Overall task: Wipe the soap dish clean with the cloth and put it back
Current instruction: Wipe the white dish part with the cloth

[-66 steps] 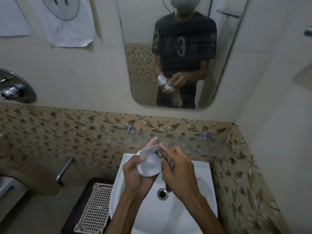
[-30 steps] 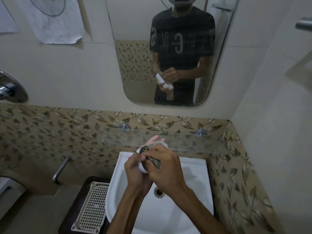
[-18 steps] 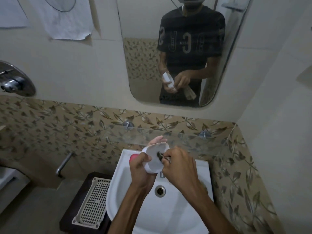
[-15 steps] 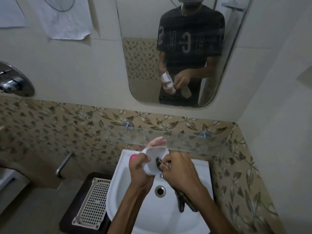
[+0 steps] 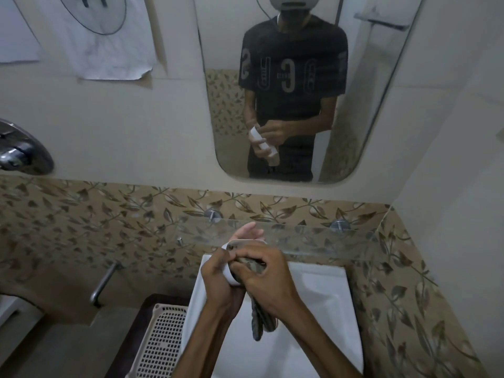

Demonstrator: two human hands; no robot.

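The white soap dish [image 5: 228,274] is held upright over the sink by my left hand [image 5: 221,279], which grips its left rim and back. Most of the dish is hidden by both hands. My right hand [image 5: 266,279] presses the dark patterned cloth [image 5: 252,266] into the dish's hollow. The cloth's loose end [image 5: 259,321] hangs down below my right wrist over the basin. The mirror shows the same grip from the front.
A white sink [image 5: 321,309] lies under my hands. A glass shelf [image 5: 313,236] on two metal pegs runs just behind them. A white perforated basket [image 5: 161,342] stands left of the sink. A metal tap [image 5: 105,282] sticks out of the left wall. The mirror [image 5: 300,91] hangs above.
My right hand has pushed the cloth further into the dish and now covers most of it. The dish sits a little lower and closer to my left palm.
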